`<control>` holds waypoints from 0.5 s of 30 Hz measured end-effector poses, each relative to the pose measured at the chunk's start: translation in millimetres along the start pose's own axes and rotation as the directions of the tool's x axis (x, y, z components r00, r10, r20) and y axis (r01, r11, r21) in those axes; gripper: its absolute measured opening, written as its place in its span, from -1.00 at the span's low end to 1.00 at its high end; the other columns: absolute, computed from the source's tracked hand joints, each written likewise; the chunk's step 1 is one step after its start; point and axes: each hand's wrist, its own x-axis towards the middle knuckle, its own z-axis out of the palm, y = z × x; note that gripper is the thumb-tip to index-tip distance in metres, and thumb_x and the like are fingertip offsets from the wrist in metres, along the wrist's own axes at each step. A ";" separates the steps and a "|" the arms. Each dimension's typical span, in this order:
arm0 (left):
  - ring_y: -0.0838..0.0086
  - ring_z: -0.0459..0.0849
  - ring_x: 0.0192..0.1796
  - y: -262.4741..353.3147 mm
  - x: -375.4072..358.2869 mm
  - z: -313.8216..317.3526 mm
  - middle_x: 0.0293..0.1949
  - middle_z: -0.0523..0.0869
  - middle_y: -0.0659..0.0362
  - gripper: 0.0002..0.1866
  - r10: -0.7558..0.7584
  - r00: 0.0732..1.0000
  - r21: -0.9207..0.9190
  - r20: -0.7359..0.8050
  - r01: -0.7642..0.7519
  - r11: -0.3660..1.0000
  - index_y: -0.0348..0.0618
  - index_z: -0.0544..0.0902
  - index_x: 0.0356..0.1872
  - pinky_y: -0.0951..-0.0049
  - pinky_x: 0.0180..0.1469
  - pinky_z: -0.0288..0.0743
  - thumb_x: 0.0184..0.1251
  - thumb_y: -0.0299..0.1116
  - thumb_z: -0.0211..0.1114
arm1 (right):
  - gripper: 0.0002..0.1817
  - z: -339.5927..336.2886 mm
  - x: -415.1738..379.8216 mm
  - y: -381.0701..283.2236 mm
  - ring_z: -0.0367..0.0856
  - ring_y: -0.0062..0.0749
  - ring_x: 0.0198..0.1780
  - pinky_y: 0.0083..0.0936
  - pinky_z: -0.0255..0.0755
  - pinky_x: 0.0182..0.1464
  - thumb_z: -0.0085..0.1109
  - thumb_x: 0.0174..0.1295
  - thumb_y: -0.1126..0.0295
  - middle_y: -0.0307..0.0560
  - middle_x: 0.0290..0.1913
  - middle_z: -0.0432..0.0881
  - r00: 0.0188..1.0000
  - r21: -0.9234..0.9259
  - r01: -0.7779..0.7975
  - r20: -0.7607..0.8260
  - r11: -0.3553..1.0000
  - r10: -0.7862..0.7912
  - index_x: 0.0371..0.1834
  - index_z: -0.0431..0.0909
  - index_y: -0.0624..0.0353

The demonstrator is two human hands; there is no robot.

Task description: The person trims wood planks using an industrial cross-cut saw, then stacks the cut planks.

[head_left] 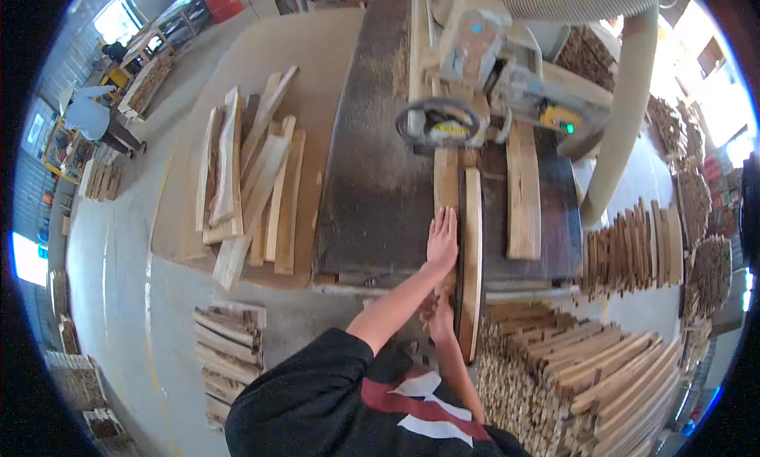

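Observation:
A long wooden board (446, 178) lies lengthwise on the dark machine table (372, 196), its far end under the saw machine (475, 53) with the black handwheel. My left hand (443, 239) rests flat on top of the board, fingers stretched forward. Nearer to my body, my right hand (440, 321) grips the board's near end; its fingers are partly hidden. Just right of both hands runs a straight guide rail with a pale wooden strip (473, 251) along it. Another board (522, 196) lies on the table beyond the rail.
Several loose boards (273, 188) lie on a brown panel (178, 219) to the left. Stacked wood strips (609, 370) stand at the lower right, with another stack (229, 362) at the lower left. A dust hose (629, 132) hangs at the right. A person (89, 117) stands far left.

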 end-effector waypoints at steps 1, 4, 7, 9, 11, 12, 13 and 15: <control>0.01 0.10 0.61 -5.2 10.3 3.8 0.53 0.24 -0.12 -0.28 0.009 1.000 0.015 0.017 -0.009 1.000 -0.34 0.15 0.53 -0.02 0.57 0.08 0.28 -0.65 0.04 | -0.43 8.5 9.2 -7.5 0.63 -0.37 -0.42 -0.54 0.37 -0.47 -0.17 0.58 -0.08 -0.05 -0.35 0.70 1.000 -0.008 0.012 0.020 1.000 -0.012 -0.33 0.52 0.22; 0.02 0.09 0.61 -20.2 49.9 11.0 0.54 0.23 -0.12 -0.33 0.026 1.000 0.017 0.007 -0.026 1.000 -0.31 0.28 0.47 -0.02 0.56 0.09 0.26 -0.63 0.08 | -0.40 33.7 38.8 -28.8 0.50 -0.46 -0.59 -0.53 0.26 -0.55 -0.16 0.54 -0.18 -0.16 -0.52 0.61 0.985 -0.089 0.093 -0.136 0.992 -0.105 -0.28 0.53 0.18; 0.00 0.09 0.61 -35.7 92.0 18.1 0.52 0.24 -0.14 -0.41 0.047 0.999 -0.010 -0.019 -0.047 0.999 -0.29 0.43 0.35 -0.02 0.54 0.12 0.20 -0.62 0.17 | -0.40 54.9 67.5 -56.3 0.48 -0.38 -0.65 -0.49 0.24 -0.63 -0.15 0.54 -0.16 -0.12 -0.58 0.58 0.980 -0.139 0.076 -0.174 0.987 -0.100 -0.35 0.50 0.18; -0.02 0.09 0.60 -39.8 110.4 24.5 0.51 0.25 -0.15 -0.45 0.050 0.999 -0.021 -0.020 -0.050 0.999 -0.28 0.49 0.27 -0.03 0.53 0.13 0.17 -0.61 0.21 | -0.40 60.7 83.0 -68.4 0.47 -0.37 -0.67 -0.45 0.22 -0.64 -0.20 0.55 -0.15 -0.09 -0.59 0.57 0.968 -0.199 0.074 -0.222 0.977 -0.118 -0.37 0.48 0.18; -0.08 0.14 0.57 -40.1 112.1 18.9 0.46 0.29 -0.18 -0.51 0.063 0.995 -0.077 -0.071 -0.068 0.995 -0.28 0.54 0.15 -0.05 0.51 0.16 0.10 -0.61 0.26 | -0.38 68.1 84.7 -67.3 0.46 -0.35 -0.70 -0.41 0.20 -0.67 -0.25 0.57 -0.15 -0.06 -0.61 0.57 0.959 -0.218 0.092 -0.243 0.972 -0.146 -0.41 0.46 0.17; -0.14 0.18 0.53 -42.8 117.2 12.6 0.43 0.30 -0.20 -0.56 0.087 0.991 -0.123 -0.102 -0.100 0.987 -0.28 0.54 0.11 -0.04 0.49 0.19 0.13 -0.63 0.25 | -0.37 71.5 85.0 -67.3 0.46 -0.34 -0.71 -0.42 0.20 -0.68 -0.27 0.57 -0.16 -0.07 -0.62 0.56 0.962 -0.188 0.125 -0.217 0.974 -0.165 -0.42 0.46 0.16; -0.17 0.20 0.51 -46.5 125.3 15.7 0.42 0.30 -0.22 -0.57 0.011 0.991 -0.215 -0.135 -0.040 0.976 -0.28 0.53 0.11 -0.03 0.48 0.21 0.16 -0.64 0.24 | -0.37 74.8 93.6 -73.4 0.50 -0.33 -0.70 -0.43 0.22 -0.68 -0.25 0.56 -0.16 -0.09 -0.62 0.58 0.961 -0.174 0.137 -0.216 0.975 -0.173 -0.44 0.48 0.15; -0.21 0.22 0.48 -54.6 141.7 13.6 0.41 0.30 -0.23 -0.59 -0.053 0.984 -0.310 -0.170 -0.002 0.951 -0.29 0.53 0.11 -0.02 0.46 0.23 0.19 -0.65 0.22 | -0.37 90.9 102.6 -91.7 0.53 -0.37 -0.66 -0.49 0.23 -0.67 -0.19 0.52 -0.22 -0.15 -0.61 0.57 0.965 -0.189 0.121 -0.209 0.975 -0.160 -0.44 0.49 0.10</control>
